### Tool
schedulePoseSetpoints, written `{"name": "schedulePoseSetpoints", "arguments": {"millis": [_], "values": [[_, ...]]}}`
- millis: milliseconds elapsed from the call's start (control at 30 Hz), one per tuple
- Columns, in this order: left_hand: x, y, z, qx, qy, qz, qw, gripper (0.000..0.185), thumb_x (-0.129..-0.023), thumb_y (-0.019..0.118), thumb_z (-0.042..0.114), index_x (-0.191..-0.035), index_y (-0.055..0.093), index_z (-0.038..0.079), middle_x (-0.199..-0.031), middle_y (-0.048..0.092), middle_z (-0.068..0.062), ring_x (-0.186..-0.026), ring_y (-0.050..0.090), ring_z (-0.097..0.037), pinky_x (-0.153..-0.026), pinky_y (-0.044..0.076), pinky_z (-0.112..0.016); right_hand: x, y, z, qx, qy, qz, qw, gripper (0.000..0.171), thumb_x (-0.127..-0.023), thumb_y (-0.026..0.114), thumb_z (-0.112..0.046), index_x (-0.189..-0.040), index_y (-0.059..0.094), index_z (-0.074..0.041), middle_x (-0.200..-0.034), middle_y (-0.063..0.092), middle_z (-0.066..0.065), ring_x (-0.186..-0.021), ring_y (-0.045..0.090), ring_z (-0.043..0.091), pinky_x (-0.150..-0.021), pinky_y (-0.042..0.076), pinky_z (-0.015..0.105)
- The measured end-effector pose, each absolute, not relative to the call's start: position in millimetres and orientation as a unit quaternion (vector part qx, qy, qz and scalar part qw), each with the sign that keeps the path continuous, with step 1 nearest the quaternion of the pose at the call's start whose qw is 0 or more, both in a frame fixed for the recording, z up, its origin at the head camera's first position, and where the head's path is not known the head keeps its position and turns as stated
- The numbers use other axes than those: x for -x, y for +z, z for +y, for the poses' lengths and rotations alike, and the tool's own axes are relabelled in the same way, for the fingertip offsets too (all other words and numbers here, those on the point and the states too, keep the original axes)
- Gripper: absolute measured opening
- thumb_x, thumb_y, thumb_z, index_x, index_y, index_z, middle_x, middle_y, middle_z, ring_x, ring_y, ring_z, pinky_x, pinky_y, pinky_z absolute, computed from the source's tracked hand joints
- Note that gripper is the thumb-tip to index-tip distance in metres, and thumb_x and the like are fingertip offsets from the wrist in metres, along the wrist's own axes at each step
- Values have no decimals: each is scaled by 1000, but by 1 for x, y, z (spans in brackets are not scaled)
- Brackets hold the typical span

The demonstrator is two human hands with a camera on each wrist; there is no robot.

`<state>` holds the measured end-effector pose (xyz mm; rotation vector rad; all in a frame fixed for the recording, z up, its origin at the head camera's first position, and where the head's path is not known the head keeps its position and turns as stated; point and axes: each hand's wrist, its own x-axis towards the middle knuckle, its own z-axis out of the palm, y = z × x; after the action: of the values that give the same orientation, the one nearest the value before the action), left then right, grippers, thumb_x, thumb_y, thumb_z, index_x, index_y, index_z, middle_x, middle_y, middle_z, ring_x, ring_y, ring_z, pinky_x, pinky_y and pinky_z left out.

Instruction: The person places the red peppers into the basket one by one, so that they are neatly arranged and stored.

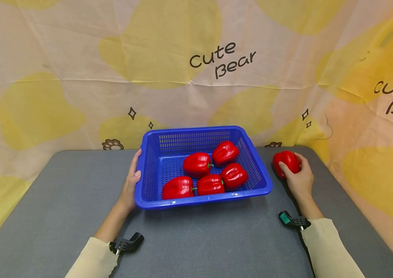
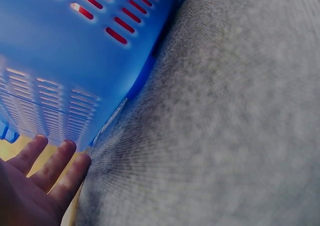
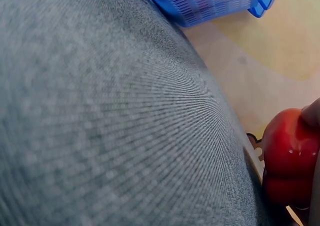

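Observation:
In the head view a blue plastic basket (image 1: 201,202) with slotted walls holds several red bell peppers (image 1: 196,165). My left hand (image 1: 131,184) is at the basket's left end, its fingers fairly straight against the outer wall below the rim. The left wrist view shows those fingers (image 2: 52,171) spread beside the slotted wall (image 2: 47,110). To the right of the basket, my right hand (image 1: 298,175) grips another red bell pepper (image 1: 284,161), thumb on the near side. That pepper (image 3: 287,153) appears at the right edge of the right wrist view, low over the grey tabletop.
The grey table (image 1: 217,239) ends just behind the basket at a patterned yellow cloth backdrop (image 1: 175,58). Black straps sit on both wrists, the left strap (image 1: 126,243) and the right strap (image 1: 293,220). A dark cord (image 1: 304,247) runs alongside the right forearm.

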<state>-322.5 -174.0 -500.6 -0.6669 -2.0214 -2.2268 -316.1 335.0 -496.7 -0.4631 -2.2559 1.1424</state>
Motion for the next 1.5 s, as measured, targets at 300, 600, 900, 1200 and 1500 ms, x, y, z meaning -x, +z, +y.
{"name": "schedulePoseSetpoints", "arguments": {"millis": [300,600,900,1200,1500], "values": [[323,-501,-174,212,-723,-657,27,68,-98,29,29,-163,10,27,-168,16,-14,-135,40,-27,-96,52,-24,316,-498,334,180,443,-825,303,64,-89,70,-36,-142,45,-8,-144,54,19,-124,50,34,-103,41,53],[323,-500,-174,211,-729,-651,26,68,-98,29,29,-163,10,25,-167,16,-15,-134,41,-27,-95,53,-25,315,-496,332,192,449,-820,299,69,-88,72,-38,-141,40,-8,-145,52,11,-121,58,31,-98,48,34],[322,-498,-173,209,-726,-655,24,68,-98,29,30,-163,10,27,-167,16,-14,-136,40,-29,-95,53,-26,318,-499,335,150,428,-825,336,60,-88,73,-29,-141,50,-11,-132,56,13,-105,47,5,-86,37,21],[322,-497,-173,209,-725,-655,27,67,-99,29,31,-163,10,27,-168,15,-13,-137,39,-31,-95,53,-25,318,-499,334,152,426,-826,336,62,-88,73,-31,-139,48,-8,-133,55,14,-105,43,4,-85,36,14],[321,-497,-173,209,-726,-655,25,67,-99,29,30,-163,10,27,-168,15,-14,-137,38,-30,-96,52,-24,318,-501,333,136,457,-812,338,58,-87,76,-27,-132,48,-5,-119,56,-10,-95,51,-9,-80,41,2]]}}
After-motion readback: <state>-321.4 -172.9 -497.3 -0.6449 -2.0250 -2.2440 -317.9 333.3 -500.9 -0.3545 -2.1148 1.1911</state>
